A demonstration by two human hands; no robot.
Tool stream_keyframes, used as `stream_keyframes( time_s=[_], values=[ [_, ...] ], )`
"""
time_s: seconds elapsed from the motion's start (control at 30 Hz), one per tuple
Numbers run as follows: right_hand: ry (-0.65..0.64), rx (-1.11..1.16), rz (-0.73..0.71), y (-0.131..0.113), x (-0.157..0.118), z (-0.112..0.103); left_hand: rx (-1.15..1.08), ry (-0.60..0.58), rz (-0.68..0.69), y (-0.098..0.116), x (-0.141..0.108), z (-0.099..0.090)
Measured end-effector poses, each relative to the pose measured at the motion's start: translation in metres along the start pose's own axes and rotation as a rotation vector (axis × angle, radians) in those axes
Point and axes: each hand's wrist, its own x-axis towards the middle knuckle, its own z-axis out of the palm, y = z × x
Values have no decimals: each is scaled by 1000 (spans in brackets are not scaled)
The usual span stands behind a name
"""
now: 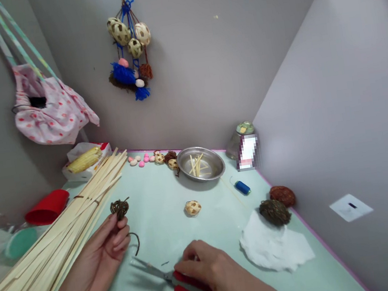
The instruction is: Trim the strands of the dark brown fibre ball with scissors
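My left hand point(111, 241) pinches a small looped bundle of dark brown cord point(119, 208) between thumb and fingers, above the table. A loose cord end hangs below that hand and curls to the right. In my right hand point(215, 272) are red-handled scissors point(167, 277), their blades pointing left, with the tips close to the hanging cord end. A short dark snippet point(165, 263) lies beside the blades. Farther back on the table sits a small woven ball point(193, 207), apart from both hands.
Long pale strips point(65, 231) cover the left side. At the back are a metal bowl point(202, 163) holding short strips and several pink pieces point(141, 164). To the right lie a blue thread spool point(242, 187), a dark yarn ball point(274, 212) and white tissue point(276, 244).
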Motion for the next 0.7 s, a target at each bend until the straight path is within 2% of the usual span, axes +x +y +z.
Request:
stream_keyframes(
  time_s=[0.1,0.17,0.27,0.33,0.43,0.53,0.63,0.7],
  values=[
    [60,142,19,9,1,-1,59,-84,7,-3,0,-4],
    [35,454,59,15,-1,-2,71,-81,4,-7,1,-6],
    [-80,1057,96,17,-7,-2,87,-82,-9,-12,1,-8],
    [-165,1282,106,14,-12,0,114,-94,-15,-15,1,-6],
    [-188,1437,100,9,-16,5,168,-108,-33,-19,-3,-2],
    [-146,1593,-17,11,-11,13,229,-86,-36,-22,-6,-1],
    [-83,1587,-73,16,-3,18,281,-34,-1,-24,-7,-3],
    [-84,1586,-74,16,2,17,277,-47,5,-25,-5,-6]
  ],
)
